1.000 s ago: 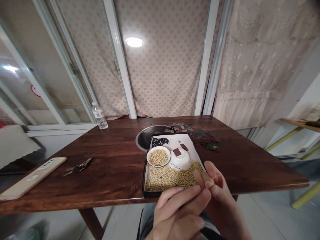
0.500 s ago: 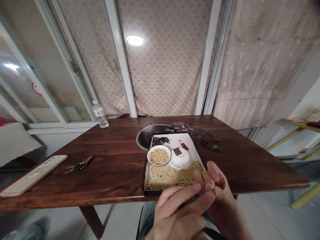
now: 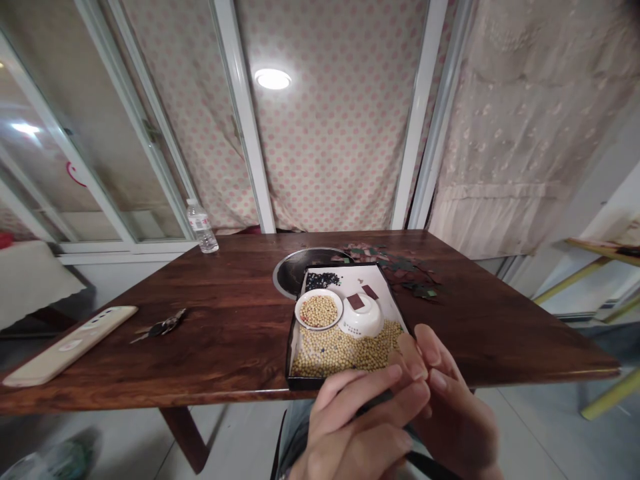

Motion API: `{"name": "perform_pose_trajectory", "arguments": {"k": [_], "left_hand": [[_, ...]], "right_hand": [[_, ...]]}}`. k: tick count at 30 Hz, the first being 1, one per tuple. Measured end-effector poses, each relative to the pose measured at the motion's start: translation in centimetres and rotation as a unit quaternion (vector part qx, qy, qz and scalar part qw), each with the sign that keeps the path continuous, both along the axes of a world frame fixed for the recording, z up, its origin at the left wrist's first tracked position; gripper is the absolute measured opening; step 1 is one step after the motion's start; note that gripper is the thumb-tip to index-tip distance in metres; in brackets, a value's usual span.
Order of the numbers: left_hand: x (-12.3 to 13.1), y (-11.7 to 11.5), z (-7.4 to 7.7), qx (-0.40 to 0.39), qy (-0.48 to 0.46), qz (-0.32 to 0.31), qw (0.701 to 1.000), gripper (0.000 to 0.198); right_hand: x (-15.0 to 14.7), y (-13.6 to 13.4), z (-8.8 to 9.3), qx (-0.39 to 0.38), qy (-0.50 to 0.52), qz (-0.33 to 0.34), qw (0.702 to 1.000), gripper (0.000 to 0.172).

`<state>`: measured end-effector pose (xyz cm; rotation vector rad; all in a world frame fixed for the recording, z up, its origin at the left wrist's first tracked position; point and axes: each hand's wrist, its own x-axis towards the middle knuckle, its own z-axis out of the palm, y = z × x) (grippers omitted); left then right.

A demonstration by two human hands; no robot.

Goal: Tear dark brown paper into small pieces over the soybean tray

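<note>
Far left on the wooden table (image 3: 225, 347), a pale phone (image 3: 70, 345), then keys (image 3: 161, 326). At centre, a black tray (image 3: 289, 360) of soybeans (image 3: 345, 350), just beyond the fingertips. Below it, left hand (image 3: 350, 433), fingers close together, clamped on a dark thin piece (image 3: 374, 401), mostly hidden between them. Right hand (image 3: 450, 413) curled narrow, touching the left fingertips; grip on the piece impossible to tell.

Room is bright enough w/ soft light. Round lamp (image 3: 273, 79) glows white, far mid. Small glare on window (image 3: 23, 127), far left. Table (image 3: 225, 333) shines a bit at its near edge. Left hand (image 3: 350, 433) & right hand (image 3: 450, 407), very near, look soft, w/ dark shadow btw them. Pic bends at edges; near left corner is blurry.
</note>
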<state>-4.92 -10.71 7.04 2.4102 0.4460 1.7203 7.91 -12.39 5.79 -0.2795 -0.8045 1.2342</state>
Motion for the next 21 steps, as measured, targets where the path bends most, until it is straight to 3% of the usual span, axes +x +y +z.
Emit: {"name": "perform_pose_trajectory", "arguments": {"k": [4, 10, 16, 21], "left_hand": [[-0.2, 0.8, -0.3, 0.036, -0.011, 0.005, 0.999, 0.019], [-1.0, 2.1, -0.3, 0.1, 0.021, 0.003, 0.995, 0.016], [-0.1, 1.3, -0.6, 0.056, -0.032, 0.044, 0.997, 0.021], [0.4, 1.3, -0.8, 0.04, -0.059, 0.038, 0.997, 0.019]], "right_hand": [[0.0, 0.0, -0.3, 0.003, -0.009, -0.007, 1.0, 0.012], [0.1, -0.1, -0.8, -0.02, -0.005, -0.023, 1.0, 0.023], [0.0, -0.2, -0.8, -0.012, -0.018, -0.014, 1.0, 0.02], [-0.1, 0.0, -0.9, -0.012, -0.039, -0.012, 0.999, 0.017]]}}
